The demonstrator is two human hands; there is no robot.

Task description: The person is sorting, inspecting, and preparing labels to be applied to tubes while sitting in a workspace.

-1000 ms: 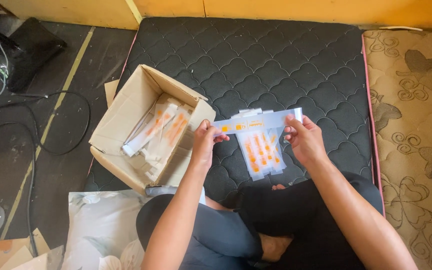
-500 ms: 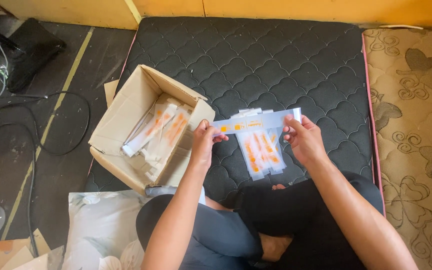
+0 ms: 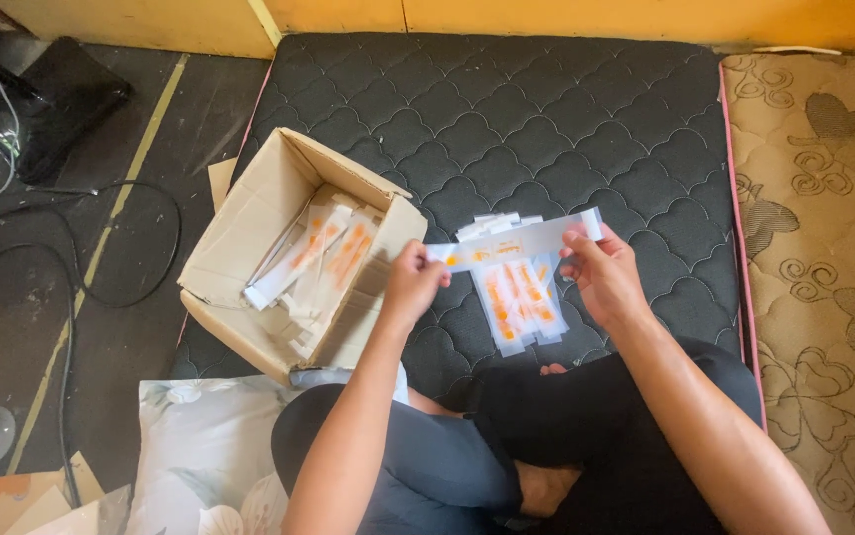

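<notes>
Black quilted mattress (image 3: 566, 109): covers the floor under the seated person, with a tan patterned mat (image 3: 824, 248) touching its right edge. Cardboard box (image 3: 294, 253): open, flaps up, at the mattress's left edge, part-filled with long white-and-orange sachets (image 3: 323, 263) lying loose and crosswise. Floral pillow (image 3: 200, 456): just in front of the box, beside the person's knee. Small pile of sachets (image 3: 522, 302): flat on the mattress between the two hands, a few more white ends fanned just behind it. Single long sachet (image 3: 517, 241): held level above that pile, gripped at both ends. Left hand (image 3: 413, 287): fingers pinched on the sachet's left end. Right hand (image 3: 601, 272): fingers closed on the right end. Step in hand, judged: one sachet stretched out for sorting or checking, midway between pile and box. Next move would probably call for releasing one end and laying the strip flat, square with its fellows.
</notes>
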